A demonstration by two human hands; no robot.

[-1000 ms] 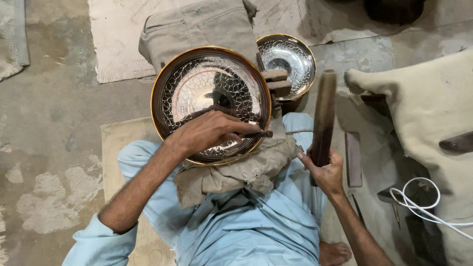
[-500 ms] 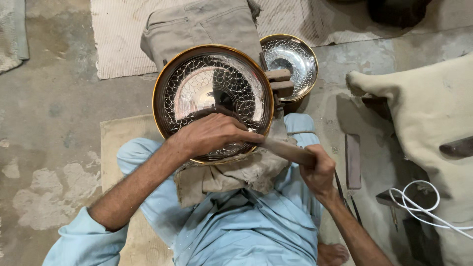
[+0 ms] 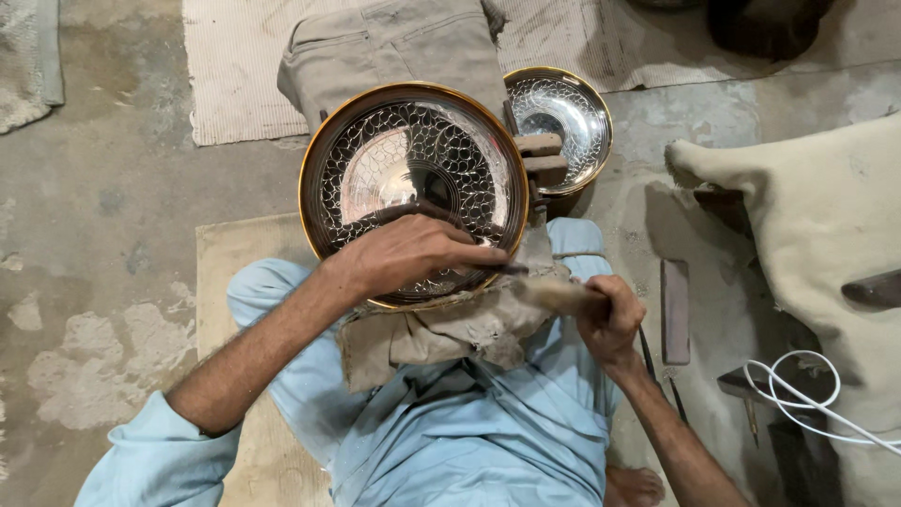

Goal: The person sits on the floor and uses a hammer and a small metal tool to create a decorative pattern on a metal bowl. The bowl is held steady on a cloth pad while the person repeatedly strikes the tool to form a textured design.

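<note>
Brass plate [image 3: 413, 178]; left-hand fingers [image 3: 460, 255] pinch a chisel [image 3: 502, 268].

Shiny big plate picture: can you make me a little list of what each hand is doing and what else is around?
left hand: rests on the big engraved plate, pinching a thin dark tool
right hand: grips a wooden mallet, blurred
under plate: folded cloth on the lap
behind: small engraved bowl
floor, right: white cable

Pale blue loose garment [image 3: 450, 432] (sleeves rolled above the elbow), bare forearms, bare foot [image 3: 631, 486].
</note>
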